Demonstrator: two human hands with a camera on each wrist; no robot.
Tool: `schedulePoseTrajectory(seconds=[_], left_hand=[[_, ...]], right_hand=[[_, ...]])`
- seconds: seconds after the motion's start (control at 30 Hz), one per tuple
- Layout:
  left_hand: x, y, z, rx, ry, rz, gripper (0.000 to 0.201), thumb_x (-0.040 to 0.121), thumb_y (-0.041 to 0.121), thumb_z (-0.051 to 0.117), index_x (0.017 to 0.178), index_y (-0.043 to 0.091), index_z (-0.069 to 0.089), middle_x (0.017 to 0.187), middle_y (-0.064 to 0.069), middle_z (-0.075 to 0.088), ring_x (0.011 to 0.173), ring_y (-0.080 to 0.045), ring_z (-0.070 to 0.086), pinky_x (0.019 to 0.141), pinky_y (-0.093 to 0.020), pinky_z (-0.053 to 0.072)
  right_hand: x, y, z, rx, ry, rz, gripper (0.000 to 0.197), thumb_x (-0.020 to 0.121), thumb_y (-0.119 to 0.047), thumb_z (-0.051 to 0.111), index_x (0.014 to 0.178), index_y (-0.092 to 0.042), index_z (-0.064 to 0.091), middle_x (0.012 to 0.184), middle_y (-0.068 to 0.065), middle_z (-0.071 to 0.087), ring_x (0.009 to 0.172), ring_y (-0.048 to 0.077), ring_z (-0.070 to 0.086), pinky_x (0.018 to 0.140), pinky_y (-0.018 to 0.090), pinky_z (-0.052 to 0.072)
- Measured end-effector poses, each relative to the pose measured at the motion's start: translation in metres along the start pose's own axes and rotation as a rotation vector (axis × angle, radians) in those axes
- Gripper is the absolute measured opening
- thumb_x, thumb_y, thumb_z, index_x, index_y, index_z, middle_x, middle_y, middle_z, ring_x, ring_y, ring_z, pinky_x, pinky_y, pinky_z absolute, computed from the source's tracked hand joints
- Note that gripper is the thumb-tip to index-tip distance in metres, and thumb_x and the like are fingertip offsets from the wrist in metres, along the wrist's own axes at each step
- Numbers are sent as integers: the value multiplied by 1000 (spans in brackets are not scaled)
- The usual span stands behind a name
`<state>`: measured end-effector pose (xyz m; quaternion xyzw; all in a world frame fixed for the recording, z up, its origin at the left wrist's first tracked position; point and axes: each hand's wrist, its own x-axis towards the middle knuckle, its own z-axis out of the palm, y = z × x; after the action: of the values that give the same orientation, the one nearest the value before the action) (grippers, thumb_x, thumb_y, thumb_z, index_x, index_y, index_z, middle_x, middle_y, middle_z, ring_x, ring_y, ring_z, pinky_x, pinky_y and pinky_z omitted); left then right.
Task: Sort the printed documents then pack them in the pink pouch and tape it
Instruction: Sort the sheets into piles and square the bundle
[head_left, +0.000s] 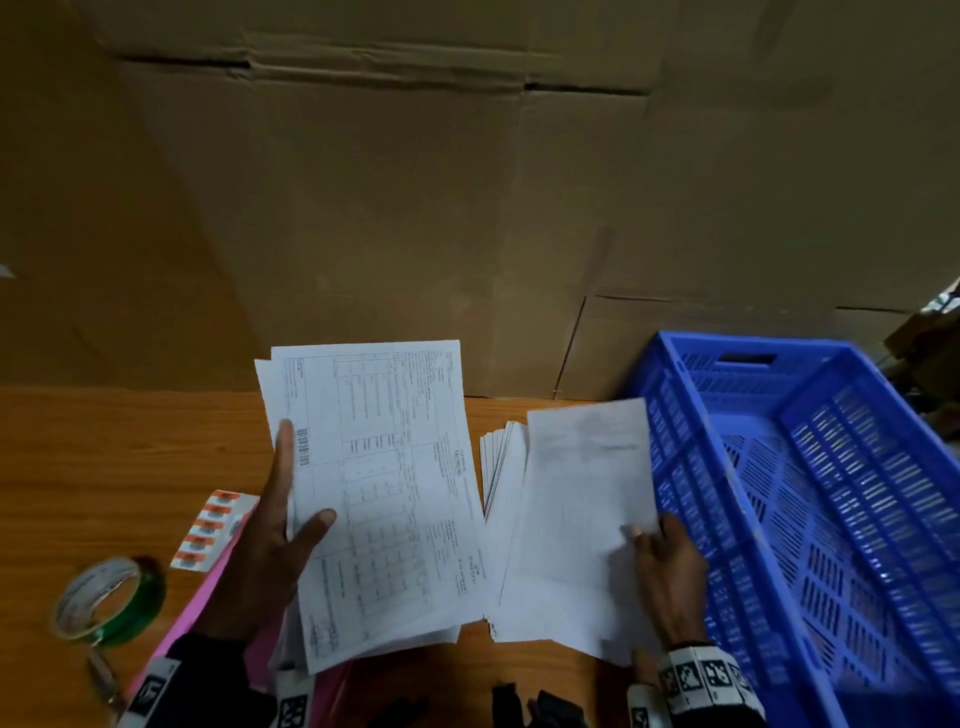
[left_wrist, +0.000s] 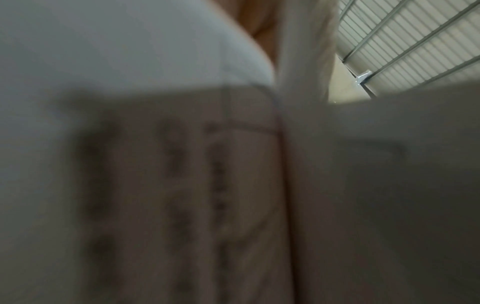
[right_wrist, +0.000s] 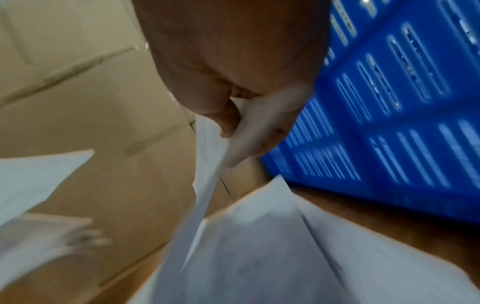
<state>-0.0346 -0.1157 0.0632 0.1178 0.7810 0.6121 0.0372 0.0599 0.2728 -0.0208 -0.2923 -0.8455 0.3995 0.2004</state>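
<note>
Two hands work left of the blue slatted plastic crate (head_left: 810, 467): left hand (head_left: 265, 551) grips a printed white paper stack (head_left: 384, 493) (table side up), right hand (head_left: 670, 577) pinches a single white sheet (head_left: 576, 519).

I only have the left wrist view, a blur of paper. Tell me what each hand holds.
Observer: The left hand holds a stack of printed documents, thumb across the top sheet.
Operator: Now the right.
Observer: The right hand pinches a single sheet above a second pile lying on the wooden table.
Operator: Locate the pouch and tape.
Observer: The pink pouch lies under the left forearm; the tape roll sits left of it.
</note>
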Motion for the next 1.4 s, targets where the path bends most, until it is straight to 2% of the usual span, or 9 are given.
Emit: schedulePoseTrajectory(seconds=[0.13, 0.27, 0.43, 0.6, 0.7, 0.87, 1.1, 1.27, 1.4], left_hand=[[-1, 2, 0, 26, -130, 0, 49, 89, 41, 54, 137, 50, 48, 143, 36, 40, 135, 14, 31, 113, -34, 27], [3, 3, 9, 47, -147, 4, 41, 92, 28, 55, 132, 35, 59, 139, 32, 48, 135, 11, 36, 110, -25, 29], [11, 3, 15, 128, -163, 40, 45, 91, 31, 53, 136, 33, 55, 140, 31, 49, 137, 7, 35, 113, -24, 25], [15, 10, 24, 99, -181, 74, 41, 93, 37, 51, 134, 37, 57, 138, 30, 51, 136, 5, 39, 115, -28, 26], [14, 10, 30, -39, -190, 26, 43, 87, 69, 49, 125, 52, 60, 135, 26, 56, 135, -2, 45, 115, -39, 31], [14, 8, 33, -83, -237, 7, 85, 74, 84, 52, 130, 21, 61, 130, 1, 66, 125, -17, 58, 107, -46, 43], [11, 1, 28, -47, -6, -31, 38, 82, 34, 63, 120, 29, 64, 118, 19, 69, 114, -4, 62, 98, -26, 49], [16, -2, 11, -88, 44, 10, 57, 86, 27, 56, 141, 27, 46, 133, 19, 59, 123, -2, 55, 92, -17, 44], [18, -11, -2, -137, 56, 2, 62, 86, 24, 55, 147, 24, 41, 141, 5, 55, 130, -13, 51, 101, -31, 43]], right_hand=[[6, -42, -31, 229, 45, -52, 17, 96, -16, 66, 83, -10, 57, 75, 13, 59, 70, 18, 55, 68, 40, 51], [11, -87, -60, 465, 179, -140, 18, 97, -6, 64, 83, -18, 61, 72, -9, 63, 64, -8, 55, 61, 8, 46], [9, -110, -73, 717, 217, -143, 10, 91, -26, 69, 88, -17, 67, 92, -6, 71, 88, 15, 65, 85, 33, 55], [-8, -127, -55, 892, -22, -66, 15, 88, -22, 66, 96, -16, 77, 102, 4, 78, 97, 21, 71, 85, 32, 59], [-22, -128, -32, 784, -178, -70, 17, 97, -7, 59, 109, -13, 71, 106, 0, 78, 100, 16, 73, 82, 27, 58], [-35, -119, 2, 623, -328, -29, 19, 100, -19, 61, 116, -20, 70, 109, -3, 76, 101, 15, 72, 84, 32, 58], [-27, -79, 39, 363, -392, 65, 22, 91, -44, 70, 94, -23, 68, 91, -8, 73, 79, 13, 67, 72, 38, 59], [-16, -13, 41, -377, -219, 178, 84, 79, -53, 78, 141, -6, 44, 137, 16, 55, 123, 34, 54, 99, 40, 45], [-18, 11, 37, -453, -205, 299, 99, 76, -42, 84, 150, -6, 30, 145, 20, 44, 130, 39, 46, 104, 47, 40]])
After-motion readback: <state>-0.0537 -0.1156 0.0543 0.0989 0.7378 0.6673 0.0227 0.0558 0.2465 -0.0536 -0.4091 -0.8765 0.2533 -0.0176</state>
